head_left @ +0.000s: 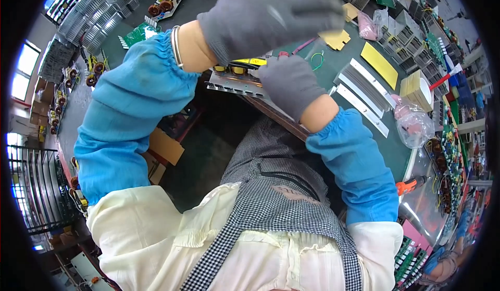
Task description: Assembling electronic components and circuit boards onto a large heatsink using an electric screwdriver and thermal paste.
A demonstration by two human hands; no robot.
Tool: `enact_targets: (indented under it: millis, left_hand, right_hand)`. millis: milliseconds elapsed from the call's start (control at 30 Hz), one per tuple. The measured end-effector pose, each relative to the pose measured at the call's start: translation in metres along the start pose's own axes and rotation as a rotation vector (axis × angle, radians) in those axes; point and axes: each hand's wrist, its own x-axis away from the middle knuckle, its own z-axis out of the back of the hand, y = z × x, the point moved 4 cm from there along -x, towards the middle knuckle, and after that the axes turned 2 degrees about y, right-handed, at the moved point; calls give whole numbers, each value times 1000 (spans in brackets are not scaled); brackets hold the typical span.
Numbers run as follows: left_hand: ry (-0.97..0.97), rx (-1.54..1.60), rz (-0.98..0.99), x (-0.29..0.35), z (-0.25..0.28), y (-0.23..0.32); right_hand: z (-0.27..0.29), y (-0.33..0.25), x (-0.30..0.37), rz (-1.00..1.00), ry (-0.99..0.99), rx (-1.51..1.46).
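Observation:
My left hand [273, 17], in a grey glove, is raised over the bench and slightly smeared by motion. Its fingers point right, and I cannot see what, if anything, is under them. My right hand [291, 85], gloved the same, grips the right end of a circuit assembly with its fingers bent over it. This circuit assembly [234, 85] has a slotted metal strip along its near side and yellow-wrapped coils behind. It lies at the bench's front edge, its far part hidden by my left hand. A notched yellow piece [336, 39] lies just past the left fingertips.
On the right lie grey and white metal strips [364, 88], a yellow sheet [379, 64], a roll of pale tape [416, 90] and a plastic bag [414, 121]. An orange tool [411, 186] lies nearer. Heat sinks [96, 22] are stacked far left, beside a green circuit board [140, 33].

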Motion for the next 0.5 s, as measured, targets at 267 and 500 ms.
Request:
enact_targets:
  millis: [267,500]
  left_hand:
    - [-1184,294,1078,179,-24,-63]
    - [-1068,875,1513,191,-22,-56]
  right_hand:
    - [-12,15,0,-204,124,-309]
    - [-21,14,-31,-241,-48,-135]
